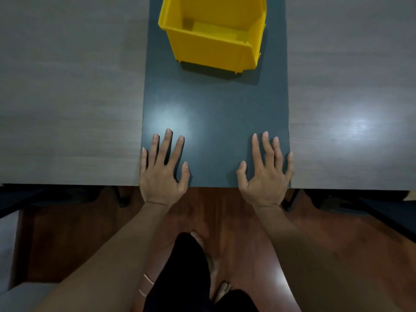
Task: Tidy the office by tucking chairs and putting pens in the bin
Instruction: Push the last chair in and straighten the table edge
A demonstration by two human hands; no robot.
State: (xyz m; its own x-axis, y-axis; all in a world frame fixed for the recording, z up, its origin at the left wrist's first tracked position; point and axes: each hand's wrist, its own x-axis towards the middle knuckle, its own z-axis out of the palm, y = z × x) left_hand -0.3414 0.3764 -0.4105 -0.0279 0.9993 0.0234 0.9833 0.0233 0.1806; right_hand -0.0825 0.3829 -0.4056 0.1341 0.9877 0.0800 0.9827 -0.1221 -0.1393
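Observation:
A yellow plastic bin [216,48] stands on the dark grey centre strip [216,113] of the table, at the far end, and nothing shows inside it. My left hand [163,170] lies flat on the strip's near left corner with its fingers spread. My right hand [266,171] lies flat on the near right corner, fingers spread too. Neither hand holds anything. No pens and no whole chair are in view.
Light wood-grain table tops [67,97] flank the strip on both sides. The table's front edge runs just behind my wrists. Below it are a reddish wooden floor [225,221], dark chair or table legs [121,197] under the edge, and my legs and feet.

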